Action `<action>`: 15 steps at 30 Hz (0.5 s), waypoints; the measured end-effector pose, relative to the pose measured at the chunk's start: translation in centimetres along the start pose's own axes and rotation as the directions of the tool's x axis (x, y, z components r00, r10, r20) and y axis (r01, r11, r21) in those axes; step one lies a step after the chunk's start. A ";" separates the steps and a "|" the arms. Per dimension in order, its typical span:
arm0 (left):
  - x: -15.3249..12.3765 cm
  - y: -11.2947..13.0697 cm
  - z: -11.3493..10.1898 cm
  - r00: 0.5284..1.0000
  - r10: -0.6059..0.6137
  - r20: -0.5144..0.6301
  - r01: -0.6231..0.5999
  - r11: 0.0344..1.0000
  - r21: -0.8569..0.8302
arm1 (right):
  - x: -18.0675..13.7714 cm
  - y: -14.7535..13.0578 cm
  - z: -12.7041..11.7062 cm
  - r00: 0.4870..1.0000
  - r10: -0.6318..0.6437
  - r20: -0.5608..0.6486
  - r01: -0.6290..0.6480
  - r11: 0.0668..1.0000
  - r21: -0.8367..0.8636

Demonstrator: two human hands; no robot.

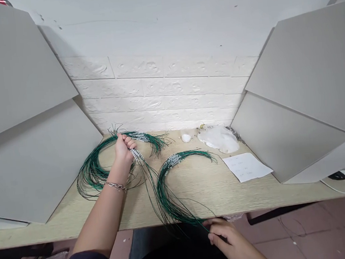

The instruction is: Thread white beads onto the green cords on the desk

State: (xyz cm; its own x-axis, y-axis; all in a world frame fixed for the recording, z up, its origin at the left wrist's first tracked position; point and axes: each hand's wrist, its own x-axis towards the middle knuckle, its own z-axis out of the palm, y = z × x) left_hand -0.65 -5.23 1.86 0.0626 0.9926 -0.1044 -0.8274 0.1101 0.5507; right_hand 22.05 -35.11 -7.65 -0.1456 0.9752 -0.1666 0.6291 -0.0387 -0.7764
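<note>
My left hand (124, 148) is closed around a bundle of thin green wires (93, 172) strung with small white beads, at the far left of the wooden table (214, 190). A second curved bundle of green beaded wires (168, 186) lies in the middle of the table, its ends trailing over the front edge. My right hand (230, 239) is below the table's front edge, fingers pinched on the end of one green wire from that trailing bundle. A metal bracelet (116, 185) is on my left wrist.
A white paper note (247, 166) lies at the right. Behind it are a clear bag of white beads (219, 138) and a small white lump (186, 137). Grey cardboard panels (27, 158) (303, 106) wall both sides; a white brick wall (163, 94) stands behind.
</note>
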 end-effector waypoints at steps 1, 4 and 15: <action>-0.2 0.1 0.2 1.000 -0.008 0.006 0.008 1.000 -0.007 | -0.1 -0.1 -0.1 1.000 0.006 0.009 -0.006 1.000 0.011; -0.6 0.5 0.7 0.999 -0.036 0.033 0.038 0.998 -0.046 | -0.1 -0.1 -0.2 1.000 -0.015 0.012 0.015 1.000 0.011; -0.1 4.5 8.1 0.988 0.072 0.135 -0.069 0.997 -0.026 | -0.1 3.3 0.6 0.991 0.006 -0.136 -0.020 0.995 -0.102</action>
State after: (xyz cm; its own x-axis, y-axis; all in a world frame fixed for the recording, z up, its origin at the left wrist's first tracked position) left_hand 0.10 -4.43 11.07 0.0778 0.9958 0.0486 -0.8440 0.0398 0.5349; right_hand 23.67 -35.44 -10.51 -0.0365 0.9956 -0.0867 0.7062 -0.0357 -0.7071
